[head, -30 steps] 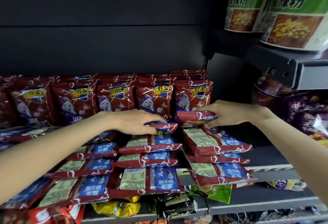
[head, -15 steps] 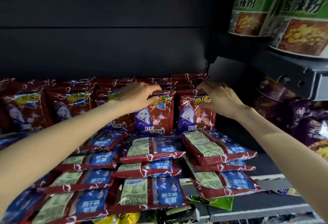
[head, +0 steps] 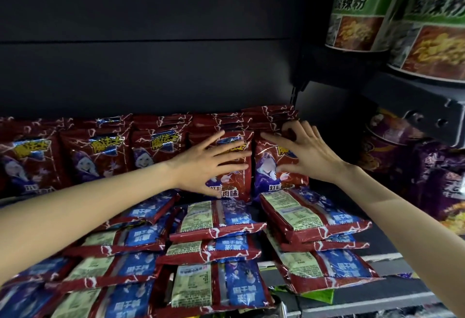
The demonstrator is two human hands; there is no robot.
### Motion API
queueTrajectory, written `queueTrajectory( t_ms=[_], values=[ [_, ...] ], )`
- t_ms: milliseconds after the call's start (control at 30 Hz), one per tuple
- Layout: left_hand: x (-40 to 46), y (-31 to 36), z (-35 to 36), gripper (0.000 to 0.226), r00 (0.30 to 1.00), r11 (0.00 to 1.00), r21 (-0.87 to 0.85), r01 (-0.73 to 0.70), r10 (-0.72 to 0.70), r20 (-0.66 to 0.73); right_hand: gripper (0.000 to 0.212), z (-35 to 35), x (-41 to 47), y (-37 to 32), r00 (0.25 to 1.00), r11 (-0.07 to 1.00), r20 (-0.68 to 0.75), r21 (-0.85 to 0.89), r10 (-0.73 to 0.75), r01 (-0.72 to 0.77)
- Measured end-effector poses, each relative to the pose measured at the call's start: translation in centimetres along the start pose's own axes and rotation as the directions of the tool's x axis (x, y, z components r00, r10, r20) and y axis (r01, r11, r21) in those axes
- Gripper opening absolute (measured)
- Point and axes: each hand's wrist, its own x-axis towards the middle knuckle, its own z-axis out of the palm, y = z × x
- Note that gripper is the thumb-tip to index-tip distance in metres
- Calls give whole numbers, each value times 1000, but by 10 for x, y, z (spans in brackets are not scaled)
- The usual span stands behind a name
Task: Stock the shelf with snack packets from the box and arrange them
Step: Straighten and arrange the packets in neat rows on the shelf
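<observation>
A row of red snack packets stands upright along the back of the dark shelf. My left hand lies flat, fingers spread, against the front of one upright packet. My right hand presses with straight fingers on the neighbouring upright packet at the row's right end. In front of the row, several more red packets lie flat in stacks with their blue and green backs up. No box is in view.
A higher shelf at the upper right carries green-labelled noodle tubs and juts out near my right hand. Purple packets fill the neighbouring bay at the right. The shelf's front edge runs below the flat stacks.
Both hands have left the flat stacks and gone up and back to the upright row. Their fingers have straightened and now press flat on the two right-hand packets.
</observation>
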Motion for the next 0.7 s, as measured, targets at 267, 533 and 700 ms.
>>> queueTrajectory(
  t_ms=[267, 533, 700],
  values=[
    [-4, -1, 9, 103, 996, 996, 45, 76, -78, 52, 93, 4, 2, 4, 998, 992, -25, -114, -53, 49],
    [0, -2, 9, 101, 994, 996, 51, 78, -82, 71, 96, 8, 1, 3, 996, 990, 64, -120, -68, 75],
    [-4, 3, -12, 79, 991, 995, -45, 89, -84, 105, 64, -15, -2, -7, 994, 993, 0, 47, -111, 111]
  ],
)
